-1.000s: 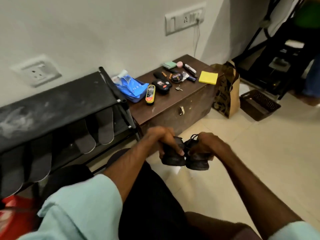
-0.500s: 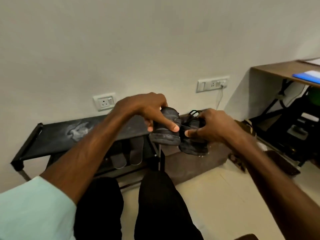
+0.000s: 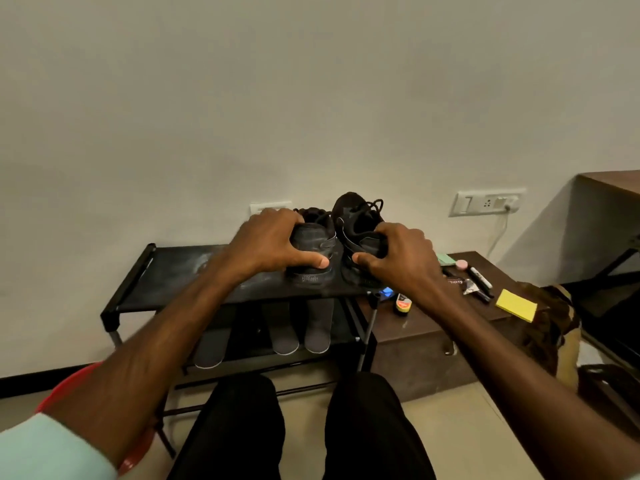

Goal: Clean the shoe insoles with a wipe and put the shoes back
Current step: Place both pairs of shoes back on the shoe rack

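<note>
Plain wall, black shoe rack (image 3: 166, 271) top shelf | left hand (image 3: 266, 242) clasped left black sneaker (image 3: 313, 251), right hand (image 3: 401, 258) clasped right black sneaker (image 3: 358, 233), both at 12 o'clock on shelf | advice: seat soles flat, heels aligned, then let go | insoles (image 3: 299, 329) lay on the shelf beneath.

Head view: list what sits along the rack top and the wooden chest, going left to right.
left hand → left shoe → right shoe → right hand → pink round thing → marker → yellow sticky pad
</note>
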Demonstrator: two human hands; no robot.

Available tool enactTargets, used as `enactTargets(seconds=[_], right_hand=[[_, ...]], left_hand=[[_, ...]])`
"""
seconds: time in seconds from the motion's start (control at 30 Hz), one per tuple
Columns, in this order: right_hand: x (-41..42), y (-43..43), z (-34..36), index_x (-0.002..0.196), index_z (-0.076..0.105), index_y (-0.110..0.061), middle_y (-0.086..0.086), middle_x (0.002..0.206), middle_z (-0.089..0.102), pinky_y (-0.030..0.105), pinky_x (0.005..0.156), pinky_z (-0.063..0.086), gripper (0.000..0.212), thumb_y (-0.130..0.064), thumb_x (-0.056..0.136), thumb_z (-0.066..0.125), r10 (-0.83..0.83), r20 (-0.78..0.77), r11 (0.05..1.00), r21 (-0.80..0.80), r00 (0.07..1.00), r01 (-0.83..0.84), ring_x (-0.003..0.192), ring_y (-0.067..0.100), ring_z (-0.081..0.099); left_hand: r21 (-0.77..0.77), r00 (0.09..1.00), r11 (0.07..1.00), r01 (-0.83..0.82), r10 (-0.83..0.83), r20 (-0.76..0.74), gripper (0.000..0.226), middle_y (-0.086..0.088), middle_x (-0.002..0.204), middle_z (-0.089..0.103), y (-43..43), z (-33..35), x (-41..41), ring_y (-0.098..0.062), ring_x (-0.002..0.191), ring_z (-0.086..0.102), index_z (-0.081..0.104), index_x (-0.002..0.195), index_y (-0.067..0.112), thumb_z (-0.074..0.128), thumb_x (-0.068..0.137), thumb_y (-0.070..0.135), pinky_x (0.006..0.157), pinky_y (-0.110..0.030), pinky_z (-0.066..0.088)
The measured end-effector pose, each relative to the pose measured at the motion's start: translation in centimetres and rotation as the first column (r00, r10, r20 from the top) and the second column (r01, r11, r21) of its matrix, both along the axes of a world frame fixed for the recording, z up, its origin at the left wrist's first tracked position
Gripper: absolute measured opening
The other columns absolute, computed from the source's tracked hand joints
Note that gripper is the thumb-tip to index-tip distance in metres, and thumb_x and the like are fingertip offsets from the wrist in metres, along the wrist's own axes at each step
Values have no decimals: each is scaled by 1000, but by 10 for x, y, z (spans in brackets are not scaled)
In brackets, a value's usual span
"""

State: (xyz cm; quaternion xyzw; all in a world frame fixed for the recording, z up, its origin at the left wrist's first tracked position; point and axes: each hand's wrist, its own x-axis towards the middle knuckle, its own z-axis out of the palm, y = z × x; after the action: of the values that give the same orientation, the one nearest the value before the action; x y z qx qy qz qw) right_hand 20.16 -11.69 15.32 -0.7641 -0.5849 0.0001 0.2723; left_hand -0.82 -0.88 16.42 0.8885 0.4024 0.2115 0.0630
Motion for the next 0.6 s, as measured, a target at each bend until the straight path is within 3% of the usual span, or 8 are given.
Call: enactTargets(seconds=[0.13,0.27,0.37,0.6], right_hand=[[-10,33,-29,116,65,-21,5,105,74,44,87,57,44,-49,84,78,-3,-47,1000,16,999,4,98,29,68],[-20,60,-59,115,63,-18,6,102,71,41,83,57,41,-44,86,77,-21,-62,1000,13,998,22,96,29,67],[-24,75,-79,112,61,-16,4,95,63,42,80,56,37,-40,88,76,-31,-89,999,12,996,32,94,31,65],[-22,97,-102,122,56,-17,8,111,70,45,86,58,43,-40,90,74,0,-72,999,-38,997,-3,103,28,65]], left_hand=[[38,984,984,-176,177,-17,66,-1,94,65,21,-46,-5,-26,89,61,59,96,25,74,61,80,70,-34,41],[-10,963,963,-268,268,-3,65,-6,101,64,31,-83,-3,-28,92,62,55,98,22,74,66,76,69,-34,39],[-50,960,960,-276,274,-50,66,-8,110,63,38,-104,-4,-28,98,61,55,107,19,74,71,71,76,-37,48],[-60,970,968,-242,244,20,62,-3,102,67,50,-120,-10,-24,91,64,52,104,19,71,75,70,82,-40,53]])
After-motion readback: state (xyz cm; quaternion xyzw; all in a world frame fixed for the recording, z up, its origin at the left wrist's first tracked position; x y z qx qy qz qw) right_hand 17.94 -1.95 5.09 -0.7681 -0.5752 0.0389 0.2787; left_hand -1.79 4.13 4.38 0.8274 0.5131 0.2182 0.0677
